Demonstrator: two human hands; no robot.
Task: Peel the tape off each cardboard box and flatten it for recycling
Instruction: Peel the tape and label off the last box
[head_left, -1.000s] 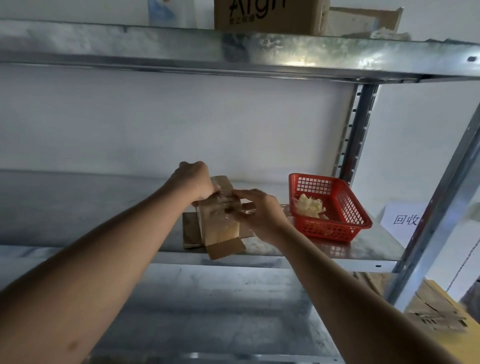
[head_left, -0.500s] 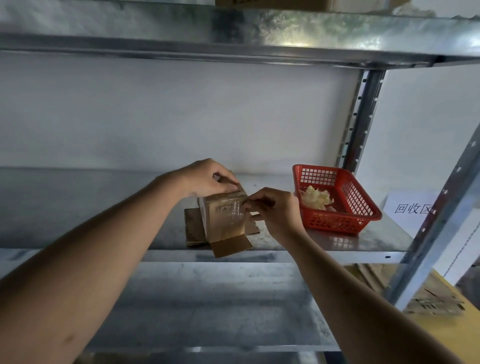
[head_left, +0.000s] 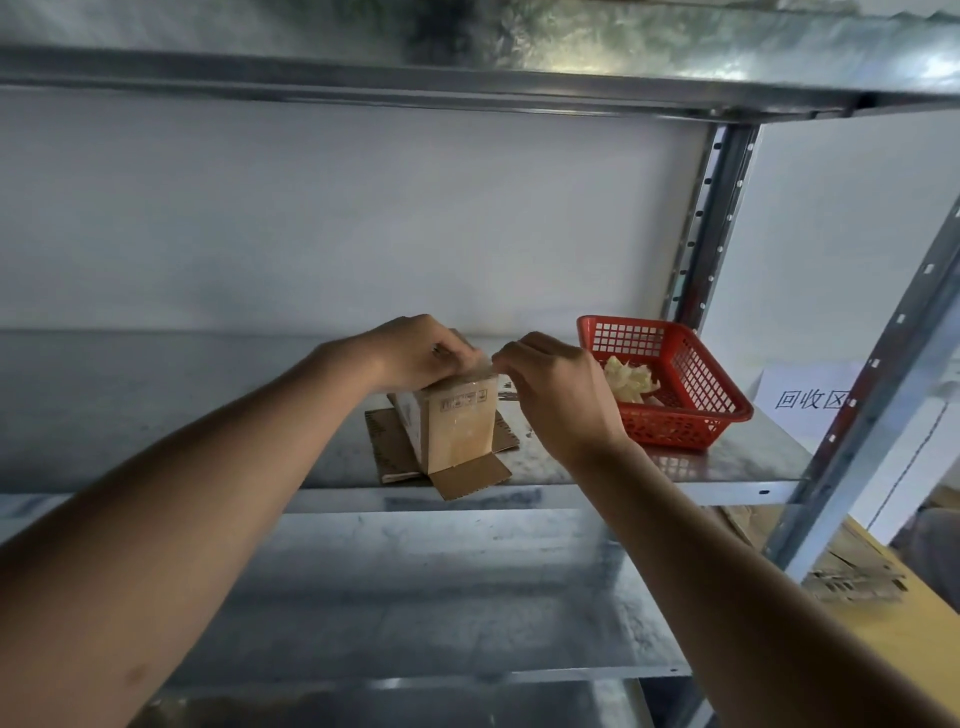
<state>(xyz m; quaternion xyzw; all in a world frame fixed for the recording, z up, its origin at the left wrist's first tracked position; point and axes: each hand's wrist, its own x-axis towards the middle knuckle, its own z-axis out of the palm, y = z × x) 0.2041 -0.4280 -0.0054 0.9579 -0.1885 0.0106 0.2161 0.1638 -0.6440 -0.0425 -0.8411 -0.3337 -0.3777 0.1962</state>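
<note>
A galvanised metal shelving unit (head_left: 519, 587) fills the view, set against a plain pale wall (head_left: 337, 218). Its upper shelf (head_left: 467, 78) runs across the top, a perforated upright (head_left: 706, 223) stands at the back right, and a second upright (head_left: 878, 400) slants down the near right. The middle shelf (head_left: 727, 462) carries the work; a lower shelf lies beneath it, dim and reflective.

On the right of the middle shelf sits a red plastic basket (head_left: 691, 426) holding a crumpled wad of pale tape scraps (head_left: 631, 382). Beyond the near upright a white paper sign (head_left: 805, 400) with printed characters leans against the wall, and below it lies flattened cardboard (head_left: 852, 571) on a yellowish floor area.

Near the shelf's front edge lies a flat piece of cardboard (head_left: 384, 441), and on it stands the small cardboard box (head_left: 457, 426), upright, with one bottom flap folded out toward the viewer.

The left hand (head_left: 421, 353) rests on the box's top, fingers curled and gripping its upper edge. The right hand (head_left: 556, 384) is just beside the box's top right corner, its fingers pinching a strip of clear tape (head_left: 480, 370) that stretches along the top edge between the two hands.
</note>
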